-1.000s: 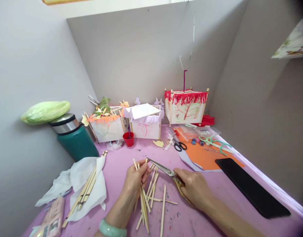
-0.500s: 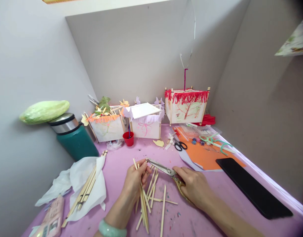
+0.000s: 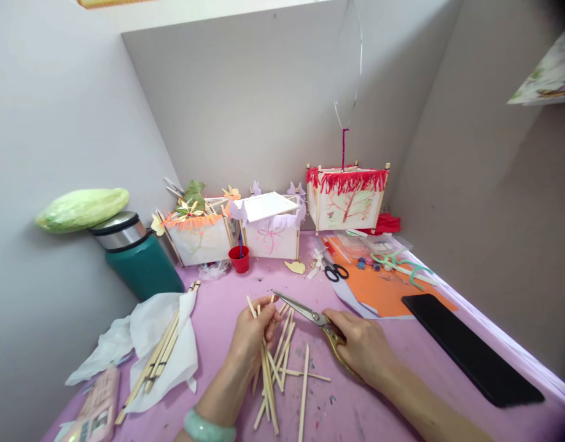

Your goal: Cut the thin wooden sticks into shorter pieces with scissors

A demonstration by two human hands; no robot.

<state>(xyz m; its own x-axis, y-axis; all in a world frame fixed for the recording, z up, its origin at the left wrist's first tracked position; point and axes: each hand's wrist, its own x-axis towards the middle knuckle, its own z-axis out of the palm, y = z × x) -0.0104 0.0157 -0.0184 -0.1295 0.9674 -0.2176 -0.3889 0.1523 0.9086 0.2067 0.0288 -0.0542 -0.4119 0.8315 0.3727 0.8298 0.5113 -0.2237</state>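
My left hand (image 3: 255,325) is closed around several thin wooden sticks (image 3: 267,383), whose upper ends poke out above the fingers. In my right hand (image 3: 360,344) is a pair of scissors (image 3: 305,312) with gold handles, gripped with the fingers wrapped around them. The blades point left, and their tips lie at the top of one stick beside my left fingertips. Whether the blades touch the wood I cannot tell. Under and beside my left hand more loose sticks (image 3: 304,393) lie on the purple tabletop (image 3: 227,279).
White paper with sticks (image 3: 160,344) and a pink case (image 3: 96,405) lie left. A teal bottle (image 3: 142,264) carries a wrapped green vegetable (image 3: 82,210). Paper lanterns (image 3: 271,239) and a red cup (image 3: 239,260) stand behind. Black-handled scissors (image 3: 336,272), orange sheet (image 3: 379,291) and black slab (image 3: 471,350) lie right.
The scissor tips have shifted slightly up and left at the stick's end. My left hand keeps its hold on the sticks, and the view has moved slightly.
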